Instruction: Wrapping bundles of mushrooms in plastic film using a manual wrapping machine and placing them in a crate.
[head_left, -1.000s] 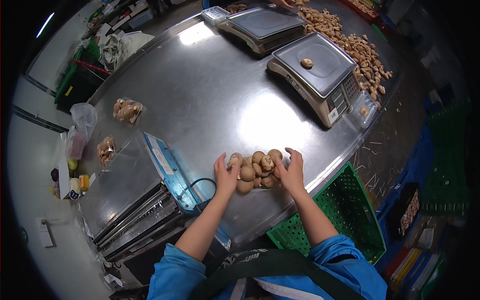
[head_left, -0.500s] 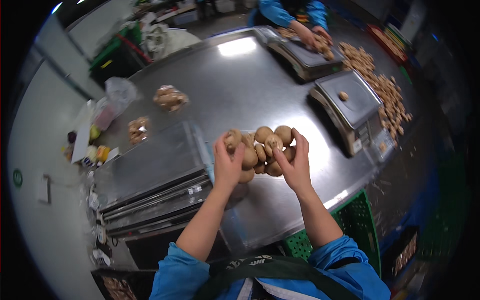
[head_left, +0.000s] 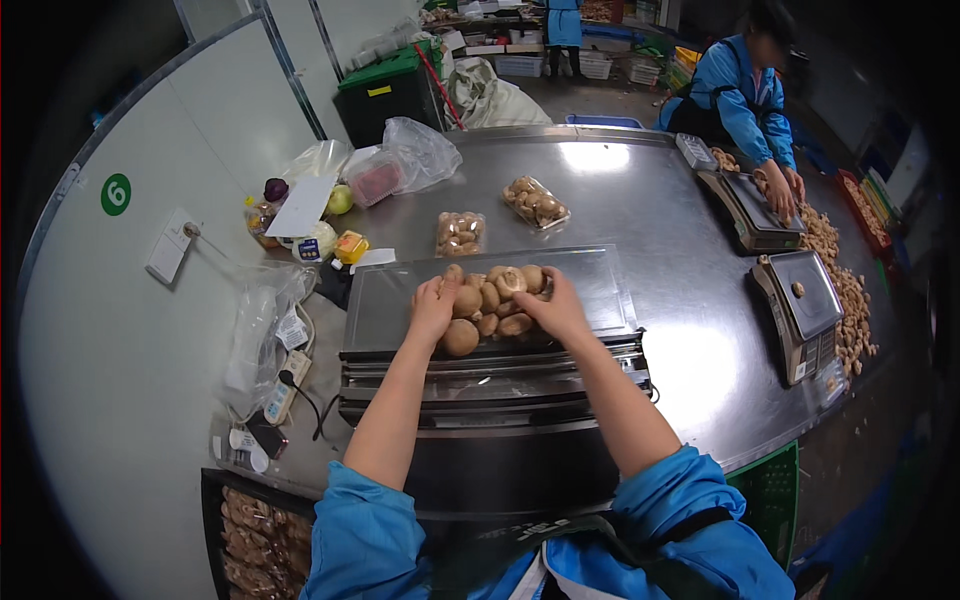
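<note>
A cluster of brown mushrooms (head_left: pixel 490 297) is gripped between my two hands, over the flat metal plate of a film wrapping machine (head_left: pixel 590 285). My left hand (head_left: pixel 432 308) curls round its left side, against the larger caps. On the other side, my right hand (head_left: pixel 556 308) closes on it with the thumb across a pale cap. Whether a tray lies beneath the mushrooms, I cannot tell. Past the plate, two clear-wrapped packs of mushrooms, a nearer pack (head_left: pixel 460 235) and a farther pack (head_left: pixel 536 203), rest on the steel table (head_left: pixel 690 260).
On the right stand a scale (head_left: pixel 805 290) with one mushroom on it and another scale (head_left: pixel 755 215), where a co-worker (head_left: pixel 735 95) handles mushrooms beside a loose heap (head_left: pixel 850 300). Plastic bags (head_left: pixel 420 155) and produce lie at the left wall. A green crate (head_left: pixel 770 500) stands at lower right.
My hands have carried the mushrooms leftward, from beside the wrapping machine to over its plate. The view has swung, bringing more of the left wall and the co-worker into sight.
</note>
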